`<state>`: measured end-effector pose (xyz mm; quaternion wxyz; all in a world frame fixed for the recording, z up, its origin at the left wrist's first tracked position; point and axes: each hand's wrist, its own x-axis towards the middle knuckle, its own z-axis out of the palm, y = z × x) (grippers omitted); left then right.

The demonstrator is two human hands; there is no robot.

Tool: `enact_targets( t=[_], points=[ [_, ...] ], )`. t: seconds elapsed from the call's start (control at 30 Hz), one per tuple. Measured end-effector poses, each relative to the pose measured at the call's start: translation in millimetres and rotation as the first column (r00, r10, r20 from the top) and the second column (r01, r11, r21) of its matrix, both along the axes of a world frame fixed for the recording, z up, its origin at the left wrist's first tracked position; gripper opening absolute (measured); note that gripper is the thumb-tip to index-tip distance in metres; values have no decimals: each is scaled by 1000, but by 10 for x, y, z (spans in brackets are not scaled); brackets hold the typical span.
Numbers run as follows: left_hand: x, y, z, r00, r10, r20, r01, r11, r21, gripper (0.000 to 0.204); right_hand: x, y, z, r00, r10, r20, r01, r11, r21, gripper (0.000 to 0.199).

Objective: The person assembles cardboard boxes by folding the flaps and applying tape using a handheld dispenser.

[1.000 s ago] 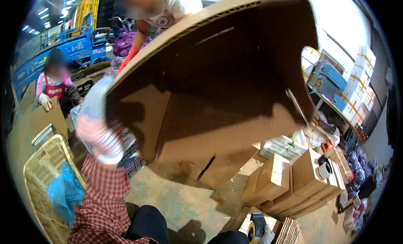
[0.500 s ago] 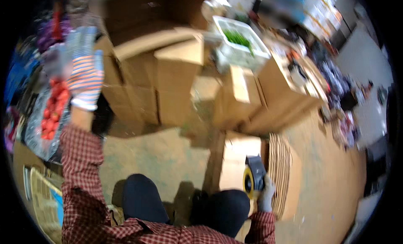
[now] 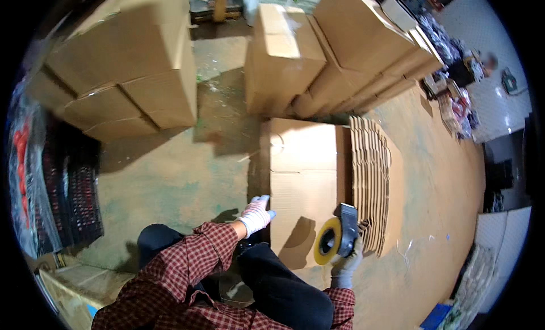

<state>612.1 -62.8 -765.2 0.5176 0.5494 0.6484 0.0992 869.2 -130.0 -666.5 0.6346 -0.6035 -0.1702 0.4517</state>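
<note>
My right hand (image 3: 347, 266), in a grey-white glove, grips a black tape dispenser (image 3: 348, 233) fitted with a roll of yellowish tape (image 3: 327, 242). It is held over the lower right end of a brown cardboard box (image 3: 304, 196) in front of me, whose upper face is a plain panel with a seam across it. At that box's left edge is my left hand (image 3: 255, 216), in a white striped glove, its fingers stretched out; whether they touch the cardboard I cannot tell. Along the box's right side a stack of flattened cardboard (image 3: 372, 185) stands on edge.
Large cardboard boxes stand at the far left (image 3: 130, 63) and far middle (image 3: 284, 57), with more cartons (image 3: 369, 40) to the right. Black crates (image 3: 71, 182) are beside a plastic-wrapped pack of red produce (image 3: 21, 165) at the left. A pale bin (image 3: 85, 284) is at lower left.
My left hand has come down from the far left to the box's left edge. My view has swung lower and rightward. The tape dispenser stays in my right hand, near the box.
</note>
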Motion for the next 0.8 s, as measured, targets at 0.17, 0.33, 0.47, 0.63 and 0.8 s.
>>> enact_targets(
  t=[0.17,0.33,0.47,0.63,0.8],
  points=[
    [302,-88,-568,999,46,6,-45,988,-150,77,-53,-288,-119,900,53,432,79,956,-281,24],
    [279,-78,-717,1000,16,4,-15,986,-166,83,-223,-217,-333,84,412,907,-117,908,-401,38],
    [151,-52,-521,949,79,305,-6,973,-232,64,-111,-121,-439,58,396,916,-235,898,-373,21],
    [-379,-231,-457,913,250,323,-161,947,-279,55,1465,114,-727,308,-230,923,453,889,70,17],
    [-852,-193,-194,777,490,396,-271,827,-492,21,3360,-600,-1477,828,-489,276,561,718,-412,28]
  ],
)
